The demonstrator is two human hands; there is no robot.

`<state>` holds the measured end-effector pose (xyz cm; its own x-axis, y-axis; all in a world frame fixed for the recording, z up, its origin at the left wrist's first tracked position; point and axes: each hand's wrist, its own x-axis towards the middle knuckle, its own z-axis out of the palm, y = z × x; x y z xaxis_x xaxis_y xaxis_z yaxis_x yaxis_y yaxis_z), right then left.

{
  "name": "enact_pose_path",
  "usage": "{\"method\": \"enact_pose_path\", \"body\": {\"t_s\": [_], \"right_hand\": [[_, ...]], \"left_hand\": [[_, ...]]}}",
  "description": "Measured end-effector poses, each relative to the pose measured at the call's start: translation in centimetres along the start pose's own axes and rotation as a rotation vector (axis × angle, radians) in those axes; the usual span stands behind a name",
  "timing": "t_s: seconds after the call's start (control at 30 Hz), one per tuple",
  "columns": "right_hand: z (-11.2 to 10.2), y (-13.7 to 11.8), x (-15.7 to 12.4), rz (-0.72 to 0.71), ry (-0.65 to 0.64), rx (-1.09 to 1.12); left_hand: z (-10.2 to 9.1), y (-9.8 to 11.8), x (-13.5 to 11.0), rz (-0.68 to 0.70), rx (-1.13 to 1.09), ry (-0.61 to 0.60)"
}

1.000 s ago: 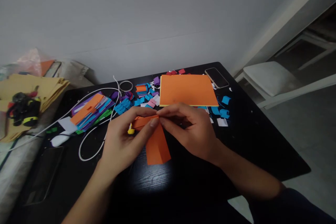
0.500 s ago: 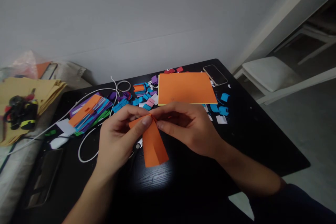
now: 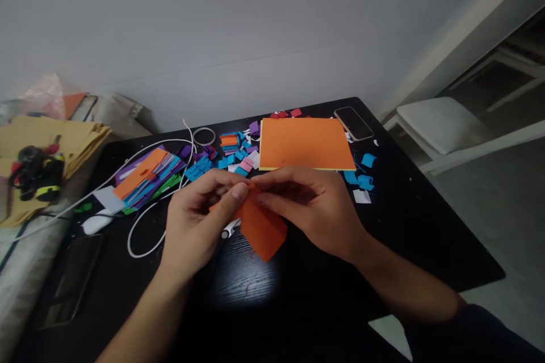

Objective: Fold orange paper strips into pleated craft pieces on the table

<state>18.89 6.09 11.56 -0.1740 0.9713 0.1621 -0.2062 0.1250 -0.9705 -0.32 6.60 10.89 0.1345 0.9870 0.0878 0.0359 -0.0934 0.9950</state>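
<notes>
Both of my hands pinch one folded orange paper (image 3: 263, 231) above the black table. My left hand (image 3: 200, 218) is closed on its upper left part, thumb on top. From the other side, my right hand (image 3: 317, 212) grips the upper edge between thumb and fingers. The paper's lower part hangs toward me with a crease in it. Just under it, partly hidden by my left hand, lies a small white-and-black object (image 3: 230, 230). Behind my hands is a flat orange sheet (image 3: 306, 144) on a yellow one.
Stacked coloured paper pieces (image 3: 147, 178) lie left, crossed by a white cable (image 3: 131, 238). A tape ring (image 3: 204, 136), blue paper scraps (image 3: 365, 181) and a phone (image 3: 354, 123) are at the back. A dark phone-like slab (image 3: 74, 278) lies near left; a white stool (image 3: 440, 122) stands right.
The hanging part of the orange paper has swung to the right and turned, so its lower end now shows a pointed shape. Both hands keep their pinch on it.
</notes>
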Motion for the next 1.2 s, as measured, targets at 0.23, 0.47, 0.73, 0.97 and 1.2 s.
{"method": "enact_pose_path", "body": {"t_s": [0.23,0.47,0.73,0.97,1.2], "right_hand": [[0.11,0.2,-0.06,-0.027,0.033,-0.007],[0.23,0.22,-0.22,-0.046,0.031,-0.003],[0.2,0.15,-0.3,-0.057,0.06,-0.081],[0.24,0.04,-0.25,-0.045,0.07,-0.083],[0.13,-0.09,-0.15,-0.039,0.042,-0.038]], "left_hand": [[0.15,0.65,-0.19,0.113,0.185,0.079],[0.38,0.58,0.0,0.069,0.141,0.116],[0.36,0.46,-0.01,0.039,0.115,0.114],[0.38,0.57,0.05,0.052,0.133,0.113],[0.44,0.5,0.0,0.062,0.145,0.114]]}}
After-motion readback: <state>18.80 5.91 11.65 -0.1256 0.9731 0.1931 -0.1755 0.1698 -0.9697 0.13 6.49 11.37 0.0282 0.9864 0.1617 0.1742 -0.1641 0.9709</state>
